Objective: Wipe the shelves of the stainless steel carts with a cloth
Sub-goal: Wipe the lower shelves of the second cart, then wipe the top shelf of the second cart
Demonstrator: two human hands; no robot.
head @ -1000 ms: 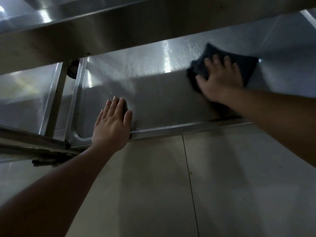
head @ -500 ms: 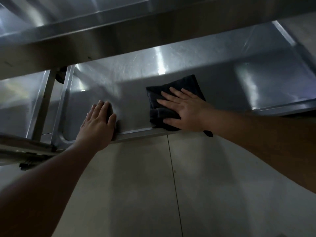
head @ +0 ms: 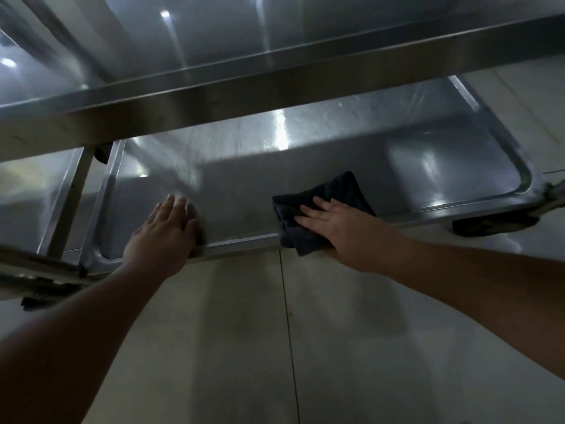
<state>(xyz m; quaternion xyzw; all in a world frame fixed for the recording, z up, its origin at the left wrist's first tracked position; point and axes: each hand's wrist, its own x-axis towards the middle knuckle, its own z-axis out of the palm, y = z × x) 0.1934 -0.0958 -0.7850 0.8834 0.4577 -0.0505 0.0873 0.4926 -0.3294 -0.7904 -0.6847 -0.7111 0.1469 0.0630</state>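
The bottom shelf (head: 336,166) of a stainless steel cart lies low over the floor, under the cart's upper shelf (head: 275,84). A dark folded cloth (head: 333,191) lies on the shelf at its front rim, partly hanging over the edge. My right hand (head: 339,224) presses flat on the cloth with straight fingers. My left hand (head: 165,234) rests flat on the shelf's front rim to the left, fingers straight, holding nothing.
A second steel cart's shelf (head: 33,185) and its post (head: 70,203) stand close at the left. A black caster wheel (head: 492,226) sits under the shelf's right corner. Pale floor tiles (head: 305,347) fill the foreground.
My right hand slid the cloth from the shelf's far right to the front rim near the middle. My left hand stayed on the front rim. The camera shifted, showing the shelf's right corner.
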